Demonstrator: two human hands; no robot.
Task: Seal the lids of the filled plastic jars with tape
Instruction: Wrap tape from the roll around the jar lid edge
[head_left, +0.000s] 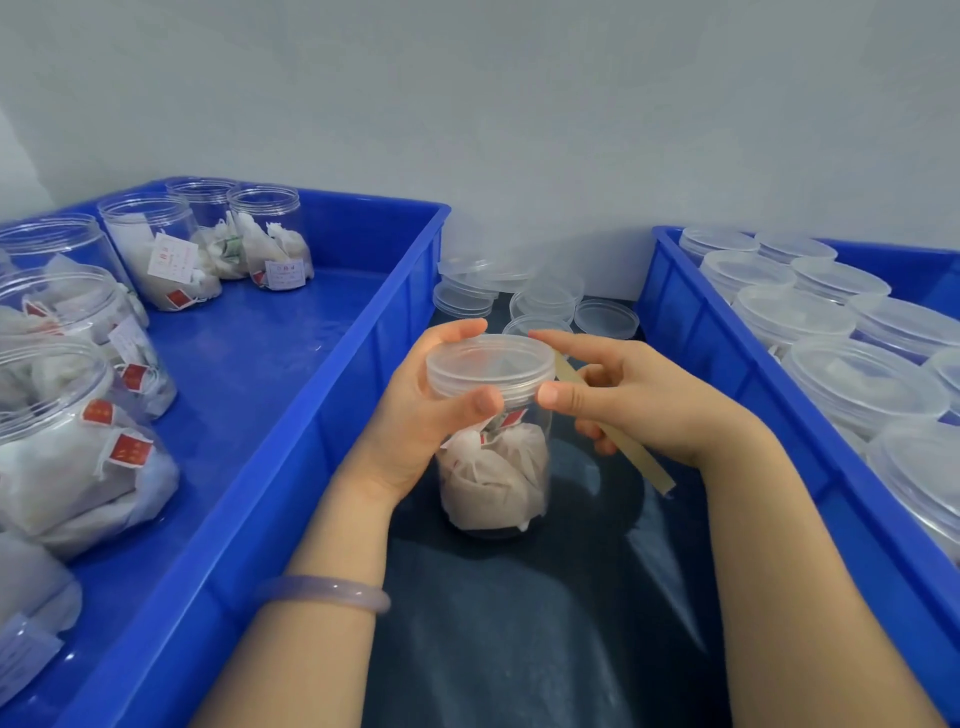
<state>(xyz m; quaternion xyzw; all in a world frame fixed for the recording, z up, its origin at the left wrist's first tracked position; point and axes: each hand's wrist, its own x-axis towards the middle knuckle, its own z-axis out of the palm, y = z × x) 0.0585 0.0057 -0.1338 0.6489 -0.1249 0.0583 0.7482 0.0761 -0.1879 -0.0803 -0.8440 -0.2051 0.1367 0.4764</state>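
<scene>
Left hand (415, 415) grips jar lid (491, 366). Right hand (639, 400) pinches its rim, lower fingers curled round tape strip (634, 457). Dangling strip may stick to skin, wrinkling the seal.

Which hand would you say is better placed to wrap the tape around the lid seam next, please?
Right. The right hand holds the tape strip beside the lid, thumb at its rim; the left hand grips the jar, steadying it.

Tape strip (644, 465) partly behind right hand (644, 400), lid (491, 364) left side under left hand (415, 421), label (172, 258) txt unreadable.
</scene>
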